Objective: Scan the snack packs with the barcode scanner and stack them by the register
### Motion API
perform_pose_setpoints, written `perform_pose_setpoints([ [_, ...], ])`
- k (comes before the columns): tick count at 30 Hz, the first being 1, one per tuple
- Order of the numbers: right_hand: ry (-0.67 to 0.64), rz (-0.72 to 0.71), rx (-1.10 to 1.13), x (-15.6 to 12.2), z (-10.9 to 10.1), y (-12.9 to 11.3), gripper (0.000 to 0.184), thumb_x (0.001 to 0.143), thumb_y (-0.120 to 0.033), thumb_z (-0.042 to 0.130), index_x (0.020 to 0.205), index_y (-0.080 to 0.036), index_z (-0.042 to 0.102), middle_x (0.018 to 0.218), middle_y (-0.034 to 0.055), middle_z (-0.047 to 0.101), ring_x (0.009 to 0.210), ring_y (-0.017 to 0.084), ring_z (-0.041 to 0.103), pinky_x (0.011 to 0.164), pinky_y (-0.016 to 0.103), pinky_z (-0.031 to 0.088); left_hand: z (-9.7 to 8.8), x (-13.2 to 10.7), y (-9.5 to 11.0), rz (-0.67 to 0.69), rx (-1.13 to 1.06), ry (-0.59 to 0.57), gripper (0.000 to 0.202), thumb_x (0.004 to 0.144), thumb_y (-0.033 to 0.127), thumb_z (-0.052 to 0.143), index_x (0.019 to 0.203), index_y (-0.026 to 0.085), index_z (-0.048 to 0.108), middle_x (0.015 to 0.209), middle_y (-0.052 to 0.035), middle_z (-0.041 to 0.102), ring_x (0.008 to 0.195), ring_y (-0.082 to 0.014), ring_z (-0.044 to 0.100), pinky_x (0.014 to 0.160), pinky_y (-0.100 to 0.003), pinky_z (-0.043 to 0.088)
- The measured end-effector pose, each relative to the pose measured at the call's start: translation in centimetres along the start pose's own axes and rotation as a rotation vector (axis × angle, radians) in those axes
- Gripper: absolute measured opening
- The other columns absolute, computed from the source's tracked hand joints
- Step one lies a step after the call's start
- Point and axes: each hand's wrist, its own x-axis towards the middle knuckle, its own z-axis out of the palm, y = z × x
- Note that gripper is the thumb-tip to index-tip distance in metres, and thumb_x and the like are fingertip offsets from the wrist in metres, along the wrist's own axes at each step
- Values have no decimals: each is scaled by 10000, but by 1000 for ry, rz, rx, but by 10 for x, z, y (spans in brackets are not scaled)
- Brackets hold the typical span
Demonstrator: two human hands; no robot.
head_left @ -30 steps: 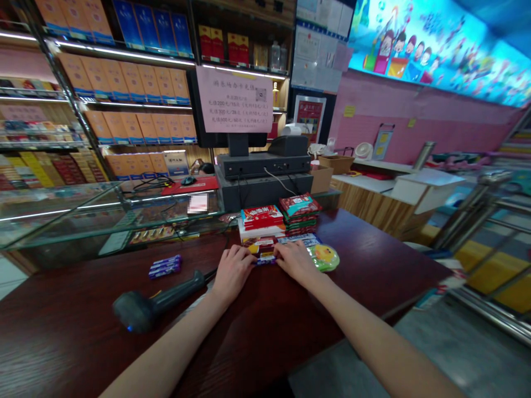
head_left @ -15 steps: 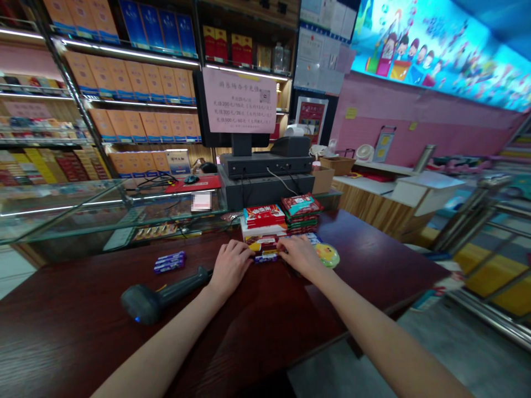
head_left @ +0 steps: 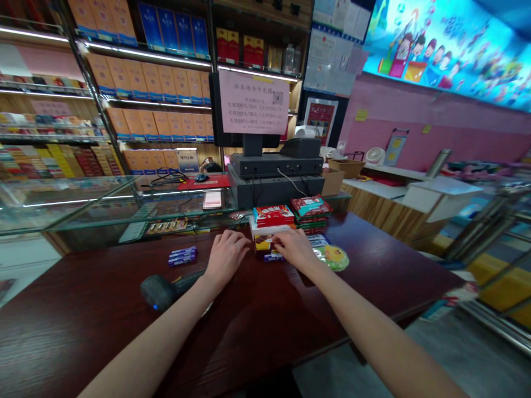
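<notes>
My left hand (head_left: 226, 255) and my right hand (head_left: 295, 249) rest on the dark wooden counter (head_left: 265, 309), either side of a small stack of snack packets (head_left: 265, 244). The right hand's fingers curl onto a yellow-and-brown packet on top of the stack. The left hand's fingers are bent beside the stack; I cannot see whether they grip anything. Behind stand a red packet pile on a white box (head_left: 272, 216) and a red-and-teal packet pile (head_left: 311, 210). A round green-and-yellow item (head_left: 335, 256) lies to the right of my right hand.
A black handheld scanner (head_left: 164, 289) lies left of my left forearm, with purple packets (head_left: 182, 256) beyond it. A till with a screen and paper notice (head_left: 254, 102) stands behind the piles. A glass display case (head_left: 83, 210) runs left; stocked shelves (head_left: 153, 83) fill the back wall.
The view has shifted so everything sits further right. My right hand has moved up onto the top packet of the small stack; my left hand stays beside it.
</notes>
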Motion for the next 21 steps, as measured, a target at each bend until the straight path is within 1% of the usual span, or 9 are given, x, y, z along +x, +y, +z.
perform_pose_setpoints([
  [3,11,-27,11,6,2,-10,203,908,-202,627,1076,-248,732,1107,55,767,1075,250,636,923,369,357,-4,-2,-12,-20,8,11,199,943,283,600,1117,267,695,1177,-51,694,1130,-264,530,923,-422,384],
  [6,12,-68,40,10,4,-20,244,908,-182,618,1109,-260,733,1144,44,762,1099,243,635,965,373,360,-10,-5,-23,-46,23,27,212,934,288,609,1124,269,701,1194,-50,697,1151,-271,535,960,-433,388],
  [9,3,-94,64,15,7,-31,233,916,-188,615,1100,-261,737,1144,42,762,1100,243,643,962,371,377,-20,-7,-34,-92,46,39,224,934,301,604,1132,276,705,1233,-50,693,1183,-272,539,1003,-440,384],
  [12,4,-117,82,21,11,-43,233,927,-204,617,1131,-237,726,1175,64,751,1118,251,642,965,376,393,-33,-11,-48,-156,66,42,242,936,322,597,1147,278,708,1256,-56,690,1212,-281,543,1030,-447,381],
  [15,-3,-152,103,28,17,-56,258,932,-198,610,1168,-226,710,1192,72,744,1144,250,636,987,386,396,-47,-17,-67,-227,104,28,248,943,349,581,1135,270,716,1237,-56,703,1202,-294,561,1035,-458,376],
  [21,-30,-207,116,44,29,-87,263,936,-187,591,1166,-241,707,1165,58,754,1129,234,644,1000,384,404,-70,-33,-113,-361,165,-36,268,954,373,546,1137,276,716,1225,-50,722,1178,-300,599,1040,-458,373],
])
